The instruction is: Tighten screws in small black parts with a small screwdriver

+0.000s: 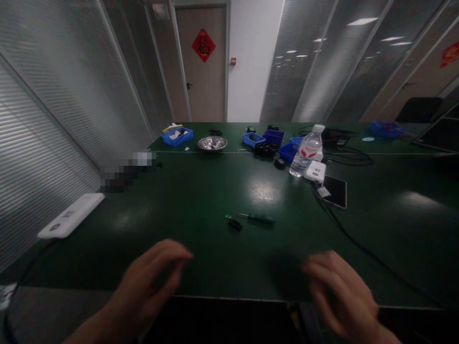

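My left hand [154, 272] hovers over the near edge of the table, fingers bent and thumb apart from them, with nothing between. On the other side my right hand [339, 291] is also raised, blurred a little, its fingers loosely curved and apart, and I see nothing in it. Between and beyond the hands lies a screwdriver [261, 218] with a dark green handle, its shaft pointing left. Close to its tip is a small black part [235, 224], and a tiny green piece [228, 217] lies beside that. Neither hand touches these things.
A water bottle [307, 152] stands at the right, near a white box [315, 170], a dark tablet-like device [335, 191] and a black cable [353, 241]. Farther back are a metal bowl [212, 144] and blue bins [177, 137]. A white device [71, 216] lies left.
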`<state>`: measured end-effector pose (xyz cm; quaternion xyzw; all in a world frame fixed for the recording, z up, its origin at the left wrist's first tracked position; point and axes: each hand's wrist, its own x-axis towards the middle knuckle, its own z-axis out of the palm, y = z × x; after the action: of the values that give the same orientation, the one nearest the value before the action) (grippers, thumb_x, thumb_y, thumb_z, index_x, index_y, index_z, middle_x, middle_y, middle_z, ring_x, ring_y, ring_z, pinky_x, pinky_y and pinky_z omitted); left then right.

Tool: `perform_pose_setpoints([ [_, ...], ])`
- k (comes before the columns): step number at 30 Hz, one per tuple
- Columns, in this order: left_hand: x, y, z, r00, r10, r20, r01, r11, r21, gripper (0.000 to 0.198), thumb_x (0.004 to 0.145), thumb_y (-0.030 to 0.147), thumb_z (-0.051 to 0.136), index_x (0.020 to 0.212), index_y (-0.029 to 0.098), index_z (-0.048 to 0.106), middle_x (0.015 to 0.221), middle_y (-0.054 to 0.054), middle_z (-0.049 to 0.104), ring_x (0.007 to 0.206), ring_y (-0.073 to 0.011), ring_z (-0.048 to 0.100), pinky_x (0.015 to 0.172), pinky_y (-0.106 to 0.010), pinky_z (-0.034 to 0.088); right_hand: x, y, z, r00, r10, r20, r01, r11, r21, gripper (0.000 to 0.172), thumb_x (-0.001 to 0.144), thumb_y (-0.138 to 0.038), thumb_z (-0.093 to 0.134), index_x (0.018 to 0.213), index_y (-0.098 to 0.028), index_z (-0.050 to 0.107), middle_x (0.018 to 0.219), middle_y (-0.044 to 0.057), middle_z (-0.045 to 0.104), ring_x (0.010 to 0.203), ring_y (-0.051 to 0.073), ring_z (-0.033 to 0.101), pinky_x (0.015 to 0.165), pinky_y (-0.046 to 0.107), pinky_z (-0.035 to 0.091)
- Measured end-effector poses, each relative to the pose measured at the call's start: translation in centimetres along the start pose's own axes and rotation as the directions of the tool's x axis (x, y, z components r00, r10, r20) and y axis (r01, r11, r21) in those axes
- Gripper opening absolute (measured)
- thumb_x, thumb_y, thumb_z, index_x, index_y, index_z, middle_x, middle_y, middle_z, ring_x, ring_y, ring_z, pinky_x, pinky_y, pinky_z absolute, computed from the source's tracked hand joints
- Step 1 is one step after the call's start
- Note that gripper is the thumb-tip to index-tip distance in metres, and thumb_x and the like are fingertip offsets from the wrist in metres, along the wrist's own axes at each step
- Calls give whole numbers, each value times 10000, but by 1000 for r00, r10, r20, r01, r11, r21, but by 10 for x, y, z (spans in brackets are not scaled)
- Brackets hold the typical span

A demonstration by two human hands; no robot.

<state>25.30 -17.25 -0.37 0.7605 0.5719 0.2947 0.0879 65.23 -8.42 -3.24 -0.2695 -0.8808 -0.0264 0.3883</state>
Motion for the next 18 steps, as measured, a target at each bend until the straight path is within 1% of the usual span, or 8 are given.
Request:
perform_pose_setpoints([
  [2,50,3,14,980,124,157,-122,992,-20,316,964,276,578,1274,290,639,1165,-57,659,1066,-208,623,942,-350,541,61,12,20,984,31,173,-20,998,-65,289,944,-173,539,1225,-212,594,1083,96,650,958,243,605,818,399,510],
  [4,95,3,32,951,170,258,-174,985,-6,427,928,334,660,1347,280,595,1211,-73,618,1079,-226,597,940,-381,530,104,28,43,938,43,345,-11,995,-94,446,943,-291,598,1375,-206,523,1257,136,598,1095,289,570,894,448,492],
  [5,113,1,41,945,183,272,-190,982,2,416,919,356,676,1320,268,612,1194,-75,611,1064,-231,589,928,-393,524,118,37,54,919,40,392,-5,996,-90,425,945,-302,600,1355,-206,540,1237,135,603,1090,284,574,907,446,485],
  [7,134,-4,53,941,191,278,-201,980,9,295,929,378,664,1191,244,676,1163,-74,600,1040,-233,575,907,-402,510,134,55,72,869,25,495,-7,999,-39,247,969,-287,567,1197,-210,625,1059,92,646,939,227,611,838,377,492],
  [8,138,-7,56,944,186,271,-194,981,3,244,934,377,657,1128,234,692,1153,-72,596,1036,-233,570,902,-403,503,139,62,80,853,29,521,-31,1000,-5,215,974,-286,562,1159,-204,634,1022,81,648,887,205,615,782,335,492],
  [10,138,-13,58,953,161,257,-160,987,-28,198,925,369,666,1062,228,697,1163,-67,589,1055,-237,562,911,-407,493,146,75,95,863,35,504,-58,998,29,219,975,-297,570,1164,-206,631,1038,77,646,897,196,617,765,310,481],
  [15,127,-15,52,961,136,241,-113,988,-106,379,866,395,716,1211,259,638,1297,-70,564,1187,-277,533,1007,-456,467,152,89,123,911,137,389,-172,984,56,216,972,-317,584,1147,-199,632,1018,63,646,898,190,617,787,312,472],
  [18,125,-13,52,954,172,247,-149,983,-107,287,908,375,667,1177,275,660,1404,-61,523,1288,-297,481,1052,-491,439,151,88,127,913,112,391,-146,987,59,228,974,-323,583,1158,-196,631,1024,66,646,910,194,612,781,313,466],
])
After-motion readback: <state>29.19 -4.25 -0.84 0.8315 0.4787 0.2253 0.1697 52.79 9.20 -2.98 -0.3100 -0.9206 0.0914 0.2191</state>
